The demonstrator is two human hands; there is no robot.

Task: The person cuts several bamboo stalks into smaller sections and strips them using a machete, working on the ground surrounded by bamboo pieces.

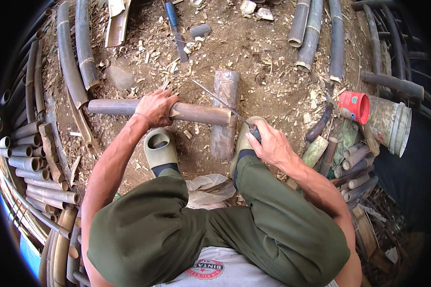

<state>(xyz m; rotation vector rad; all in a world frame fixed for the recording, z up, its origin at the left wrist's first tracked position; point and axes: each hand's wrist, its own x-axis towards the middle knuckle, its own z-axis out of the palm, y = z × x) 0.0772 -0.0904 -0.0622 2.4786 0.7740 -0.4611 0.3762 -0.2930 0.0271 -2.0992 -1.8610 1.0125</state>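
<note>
Left of the wooden block (226,86), the left hand (157,108) has its grip around a bamboo tube (201,114), one end lying over the block; right of it, the right hand (273,147) grips a knife's dark handle (255,132). The tube looks already cut; end-trimming seems unfinished.

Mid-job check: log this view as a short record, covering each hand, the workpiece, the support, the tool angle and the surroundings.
Left hand: gripping the tube near its middle
Right hand: holding the blade by its dark handle
Tube: lying crosswise, right end over the block
Blade: slanting up-left from the handle, past the tube's right end; contact unclear
Right side: red tub, pail
Far side: blue-handled tool
Ground: dirt with scattered pale chips
</note>
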